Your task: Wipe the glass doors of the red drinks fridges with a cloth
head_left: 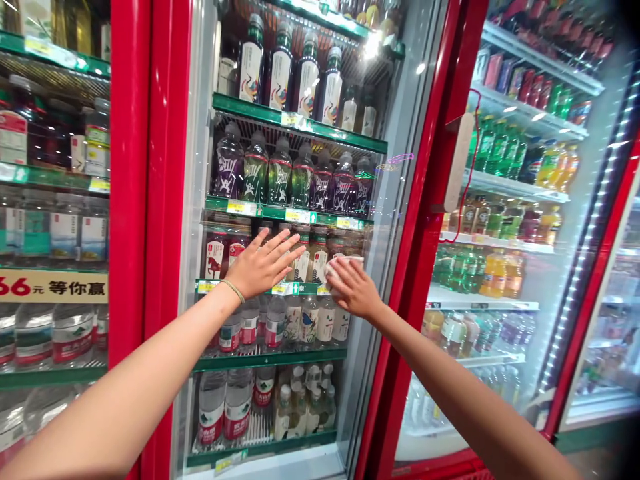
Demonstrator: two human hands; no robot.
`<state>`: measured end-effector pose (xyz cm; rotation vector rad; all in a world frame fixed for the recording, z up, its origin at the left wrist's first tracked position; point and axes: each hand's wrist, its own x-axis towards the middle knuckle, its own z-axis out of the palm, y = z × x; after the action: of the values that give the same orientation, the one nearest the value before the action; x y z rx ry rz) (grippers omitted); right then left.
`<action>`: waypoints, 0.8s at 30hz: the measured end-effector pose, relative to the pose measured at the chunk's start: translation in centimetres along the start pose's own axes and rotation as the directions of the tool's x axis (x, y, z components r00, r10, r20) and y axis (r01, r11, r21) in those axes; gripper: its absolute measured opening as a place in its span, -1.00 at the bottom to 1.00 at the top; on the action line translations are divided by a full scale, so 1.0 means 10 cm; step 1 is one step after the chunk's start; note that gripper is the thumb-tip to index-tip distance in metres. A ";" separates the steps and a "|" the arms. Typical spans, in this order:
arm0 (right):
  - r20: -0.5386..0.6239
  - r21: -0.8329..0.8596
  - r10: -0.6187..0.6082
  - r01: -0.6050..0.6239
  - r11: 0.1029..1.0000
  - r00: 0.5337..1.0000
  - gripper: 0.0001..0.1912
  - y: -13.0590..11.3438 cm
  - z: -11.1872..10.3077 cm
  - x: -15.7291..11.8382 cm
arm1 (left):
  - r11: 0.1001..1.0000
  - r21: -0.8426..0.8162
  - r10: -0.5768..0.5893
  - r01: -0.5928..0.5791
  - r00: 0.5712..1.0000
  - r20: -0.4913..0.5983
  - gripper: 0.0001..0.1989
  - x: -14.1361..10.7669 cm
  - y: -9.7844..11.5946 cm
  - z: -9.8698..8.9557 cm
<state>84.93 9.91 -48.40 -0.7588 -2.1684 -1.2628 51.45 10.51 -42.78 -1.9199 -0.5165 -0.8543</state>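
Both my arms reach toward the glass door (385, 267) of a red-framed drinks fridge. My left hand (265, 262) lies with its fingers spread flat against the glass, holding nothing, a thin band (233, 291) around its wrist. To its right, my right hand (356, 288) presses a white cloth (336, 272) to the glass, fingers over it. Behind the glass, rows of bottles stand on green-edged shelves (300, 130), with dark bottles (281, 70) above and water bottles (237, 403) below.
A red frame post (167, 200) separates this door from another drinks fridge on the left. To the right, a pale handle (459, 162) with a red cord (470, 175) sits on the red frame, beside a lit fridge of colourful bottles (500, 150).
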 end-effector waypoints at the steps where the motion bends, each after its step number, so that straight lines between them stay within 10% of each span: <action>1: -0.064 -0.018 0.132 -0.133 0.991 0.989 -0.39 0.17 -0.05 0.00 | 1.000 0.005 0.007 -0.007 1.000 0.000 -0.35 0.00 0.00 0.00; 4: -0.337 0.055 0.520 -0.535 0.843 0.785 -0.43 0.56 -0.19 0.23 | 1.000 0.016 0.002 -0.002 1.000 -0.010 -0.37 0.00 0.00 0.00; 7: -0.436 0.162 0.659 -0.667 0.728 0.613 -0.43 0.53 -0.23 0.51 | 1.000 0.000 -0.003 0.003 0.999 -0.048 -0.36 0.00 0.00 0.00; 12: -0.101 -0.005 0.290 -0.292 0.956 0.952 -0.33 -0.07 -0.07 0.40 | 0.999 -0.039 -0.005 0.002 0.998 -0.070 -0.34 0.01 0.01 -0.01; 14: 0.026 -0.032 0.057 -0.056 0.998 0.998 -0.36 -0.11 -0.04 0.15 | 0.999 -0.035 -0.004 0.002 0.998 -0.059 -0.34 0.01 0.01 -0.01; 18: -0.047 -0.042 0.182 -0.184 0.982 0.982 -0.40 0.30 -0.15 -0.32 | 1.000 -0.021 -0.007 0.006 0.998 -0.058 -0.34 0.01 0.02 -0.01; 24: -0.359 0.070 0.594 -0.613 0.787 0.720 -0.41 0.36 -0.18 -0.06 | 0.999 -0.046 -0.021 0.016 0.995 -0.102 -0.34 0.02 0.03 -0.01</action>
<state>88.06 9.68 -45.90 -1.0520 -1.4093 -1.0045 51.71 10.25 -42.75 -1.9033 -0.4576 -0.9785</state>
